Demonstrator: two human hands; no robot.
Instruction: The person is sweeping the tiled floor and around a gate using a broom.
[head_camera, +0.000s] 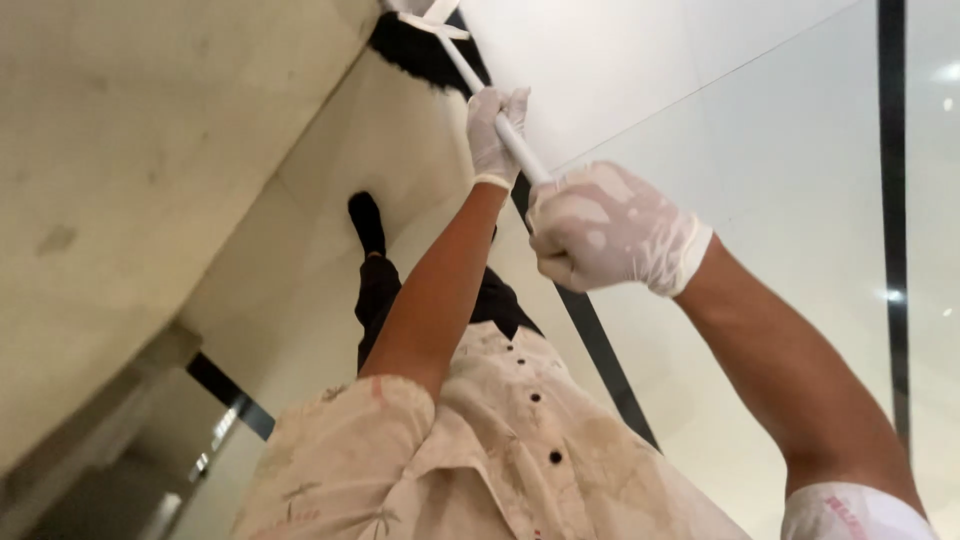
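Both my hands wear white gloves and grip one white broom handle. My left hand is wrapped round the handle further down, nearer the head. My right hand is clenched on the handle's upper end, closer to me. The black bristle head rests on the pale floor at the foot of the beige wall, at the top of the view. Below the arms I see my light printed shirt, dark trousers and one black shoe.
The floor is of glossy white tiles crossed by black strips, one running under my arms and one along the right edge. The beige wall fills the left side. A dark gap shows at the lower left.
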